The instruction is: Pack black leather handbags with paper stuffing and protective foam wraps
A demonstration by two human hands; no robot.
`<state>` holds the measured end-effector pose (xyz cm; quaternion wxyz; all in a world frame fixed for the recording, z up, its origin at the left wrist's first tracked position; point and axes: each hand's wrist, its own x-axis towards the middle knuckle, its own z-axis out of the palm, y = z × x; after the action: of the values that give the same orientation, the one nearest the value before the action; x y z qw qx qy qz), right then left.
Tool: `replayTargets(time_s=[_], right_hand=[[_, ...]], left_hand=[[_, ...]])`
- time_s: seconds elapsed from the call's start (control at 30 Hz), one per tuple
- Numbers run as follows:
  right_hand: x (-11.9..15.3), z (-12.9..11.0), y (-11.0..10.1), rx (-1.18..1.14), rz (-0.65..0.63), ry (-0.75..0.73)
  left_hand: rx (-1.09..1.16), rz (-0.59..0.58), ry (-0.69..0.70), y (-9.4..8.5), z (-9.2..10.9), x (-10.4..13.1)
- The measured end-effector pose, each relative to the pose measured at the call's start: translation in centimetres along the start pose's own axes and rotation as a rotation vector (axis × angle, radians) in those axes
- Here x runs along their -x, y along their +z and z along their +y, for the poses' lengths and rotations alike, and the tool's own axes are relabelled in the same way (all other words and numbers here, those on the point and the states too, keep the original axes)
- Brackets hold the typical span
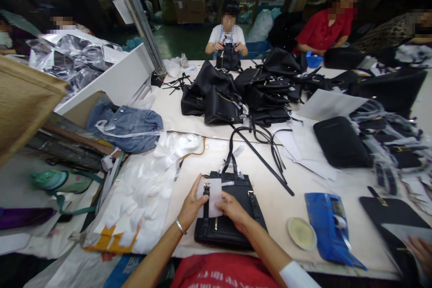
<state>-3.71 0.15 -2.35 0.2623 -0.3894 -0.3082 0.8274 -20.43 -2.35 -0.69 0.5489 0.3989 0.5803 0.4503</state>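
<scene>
A black handbag (pixel 236 229) lies flat on the table in front of me, its handles pointing away. A thin whitish sheet (pixel 214 195) covers part of its left side, tucked around a black buckled strap (pixel 206 204). My left hand (pixel 191 207) is closed on the left edge of the sheet, with the thumb on the strap just below the buckle (pixel 207 185). At the sheet's lower right edge, my right hand (pixel 232 208) pinches it between thumb and fingers. A second buckled strap (pixel 252 202) shows uncovered on the bag's right side.
White sheets (pixel 148 189) are heaped at the left, beside a denim bag (pixel 126 126). Right of the handbag are a round dish (pixel 301 233) and a blue pouch (pixel 326 227). Black bags (pixel 222 103) and loose straps (pixel 259 157) lie beyond. Co-workers sit across the table; another hand (pixel 420 252) reaches in at right.
</scene>
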Motion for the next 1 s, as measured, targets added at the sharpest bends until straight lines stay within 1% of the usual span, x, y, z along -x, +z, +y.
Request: replayTargets(time_s=[0.07,0.1,0.13,0.23,0.27,0.33,0.53,0.63,0.67,0.7,0.73,0.83,0.87,0.93,1.0], right_hand=[[-0.1,0.1,0.1,-0.018,0.003,0.005],[-0.1,0.1,0.2,-0.023,0.007,0.007],[-0.1,0.2,0.3,-0.024,0.012,0.008],[0.1,0.4,0.6,-0.012,0.024,0.010],[0.1,0.5,0.7,-0.006,0.021,0.007],[0.0,0.6,0.9,0.017,0.007,-0.005],[-0.4,1.1,0.9,0.193,0.023,-0.090],[0.1,0.7,0.7,0.267,-0.019,-0.155],[0.3,0.4,0.7,0.294,-0.015,-0.178],[0.4,0.1,0.6,0.332,0.018,-0.200],[0.5,-0.3,0.7,0.387,0.076,-0.219],[0.4,-1.2,0.8,0.593,0.316,-0.259],[0.2,-1.4,0.8,0.652,0.376,-0.270],[-0.2,-1.7,0.9,0.725,0.441,-0.292],[-0.6,-1.8,0.8,0.752,0.455,-0.310]], left_hand=[[0.092,0.086,-0.060,0.1,-0.2,0.1],[0.141,0.090,-0.090,0.2,-0.2,0.2],[0.196,0.061,-0.118,0.2,0.0,0.4],[0.377,-0.081,-0.175,0.4,0.7,0.9],[0.425,-0.098,-0.189,0.4,1.0,1.1],[0.483,-0.080,-0.209,0.4,1.3,1.3],[0.458,-0.051,-0.257,0.6,1.5,1.3],[0.408,-0.030,-0.225,0.9,1.6,1.2],[0.384,-0.024,-0.208,1.0,1.6,1.1],[0.356,-0.020,-0.189,1.1,1.6,1.1],[0.323,-0.019,-0.171,1.2,1.6,1.0],[0.203,-0.024,-0.132,1.6,1.3,0.7],[0.160,-0.021,-0.122,1.6,1.2,0.5],[0.080,-0.019,-0.099,1.7,1.0,0.3],[0.015,-0.030,-0.073,1.6,1.0,0.1]])
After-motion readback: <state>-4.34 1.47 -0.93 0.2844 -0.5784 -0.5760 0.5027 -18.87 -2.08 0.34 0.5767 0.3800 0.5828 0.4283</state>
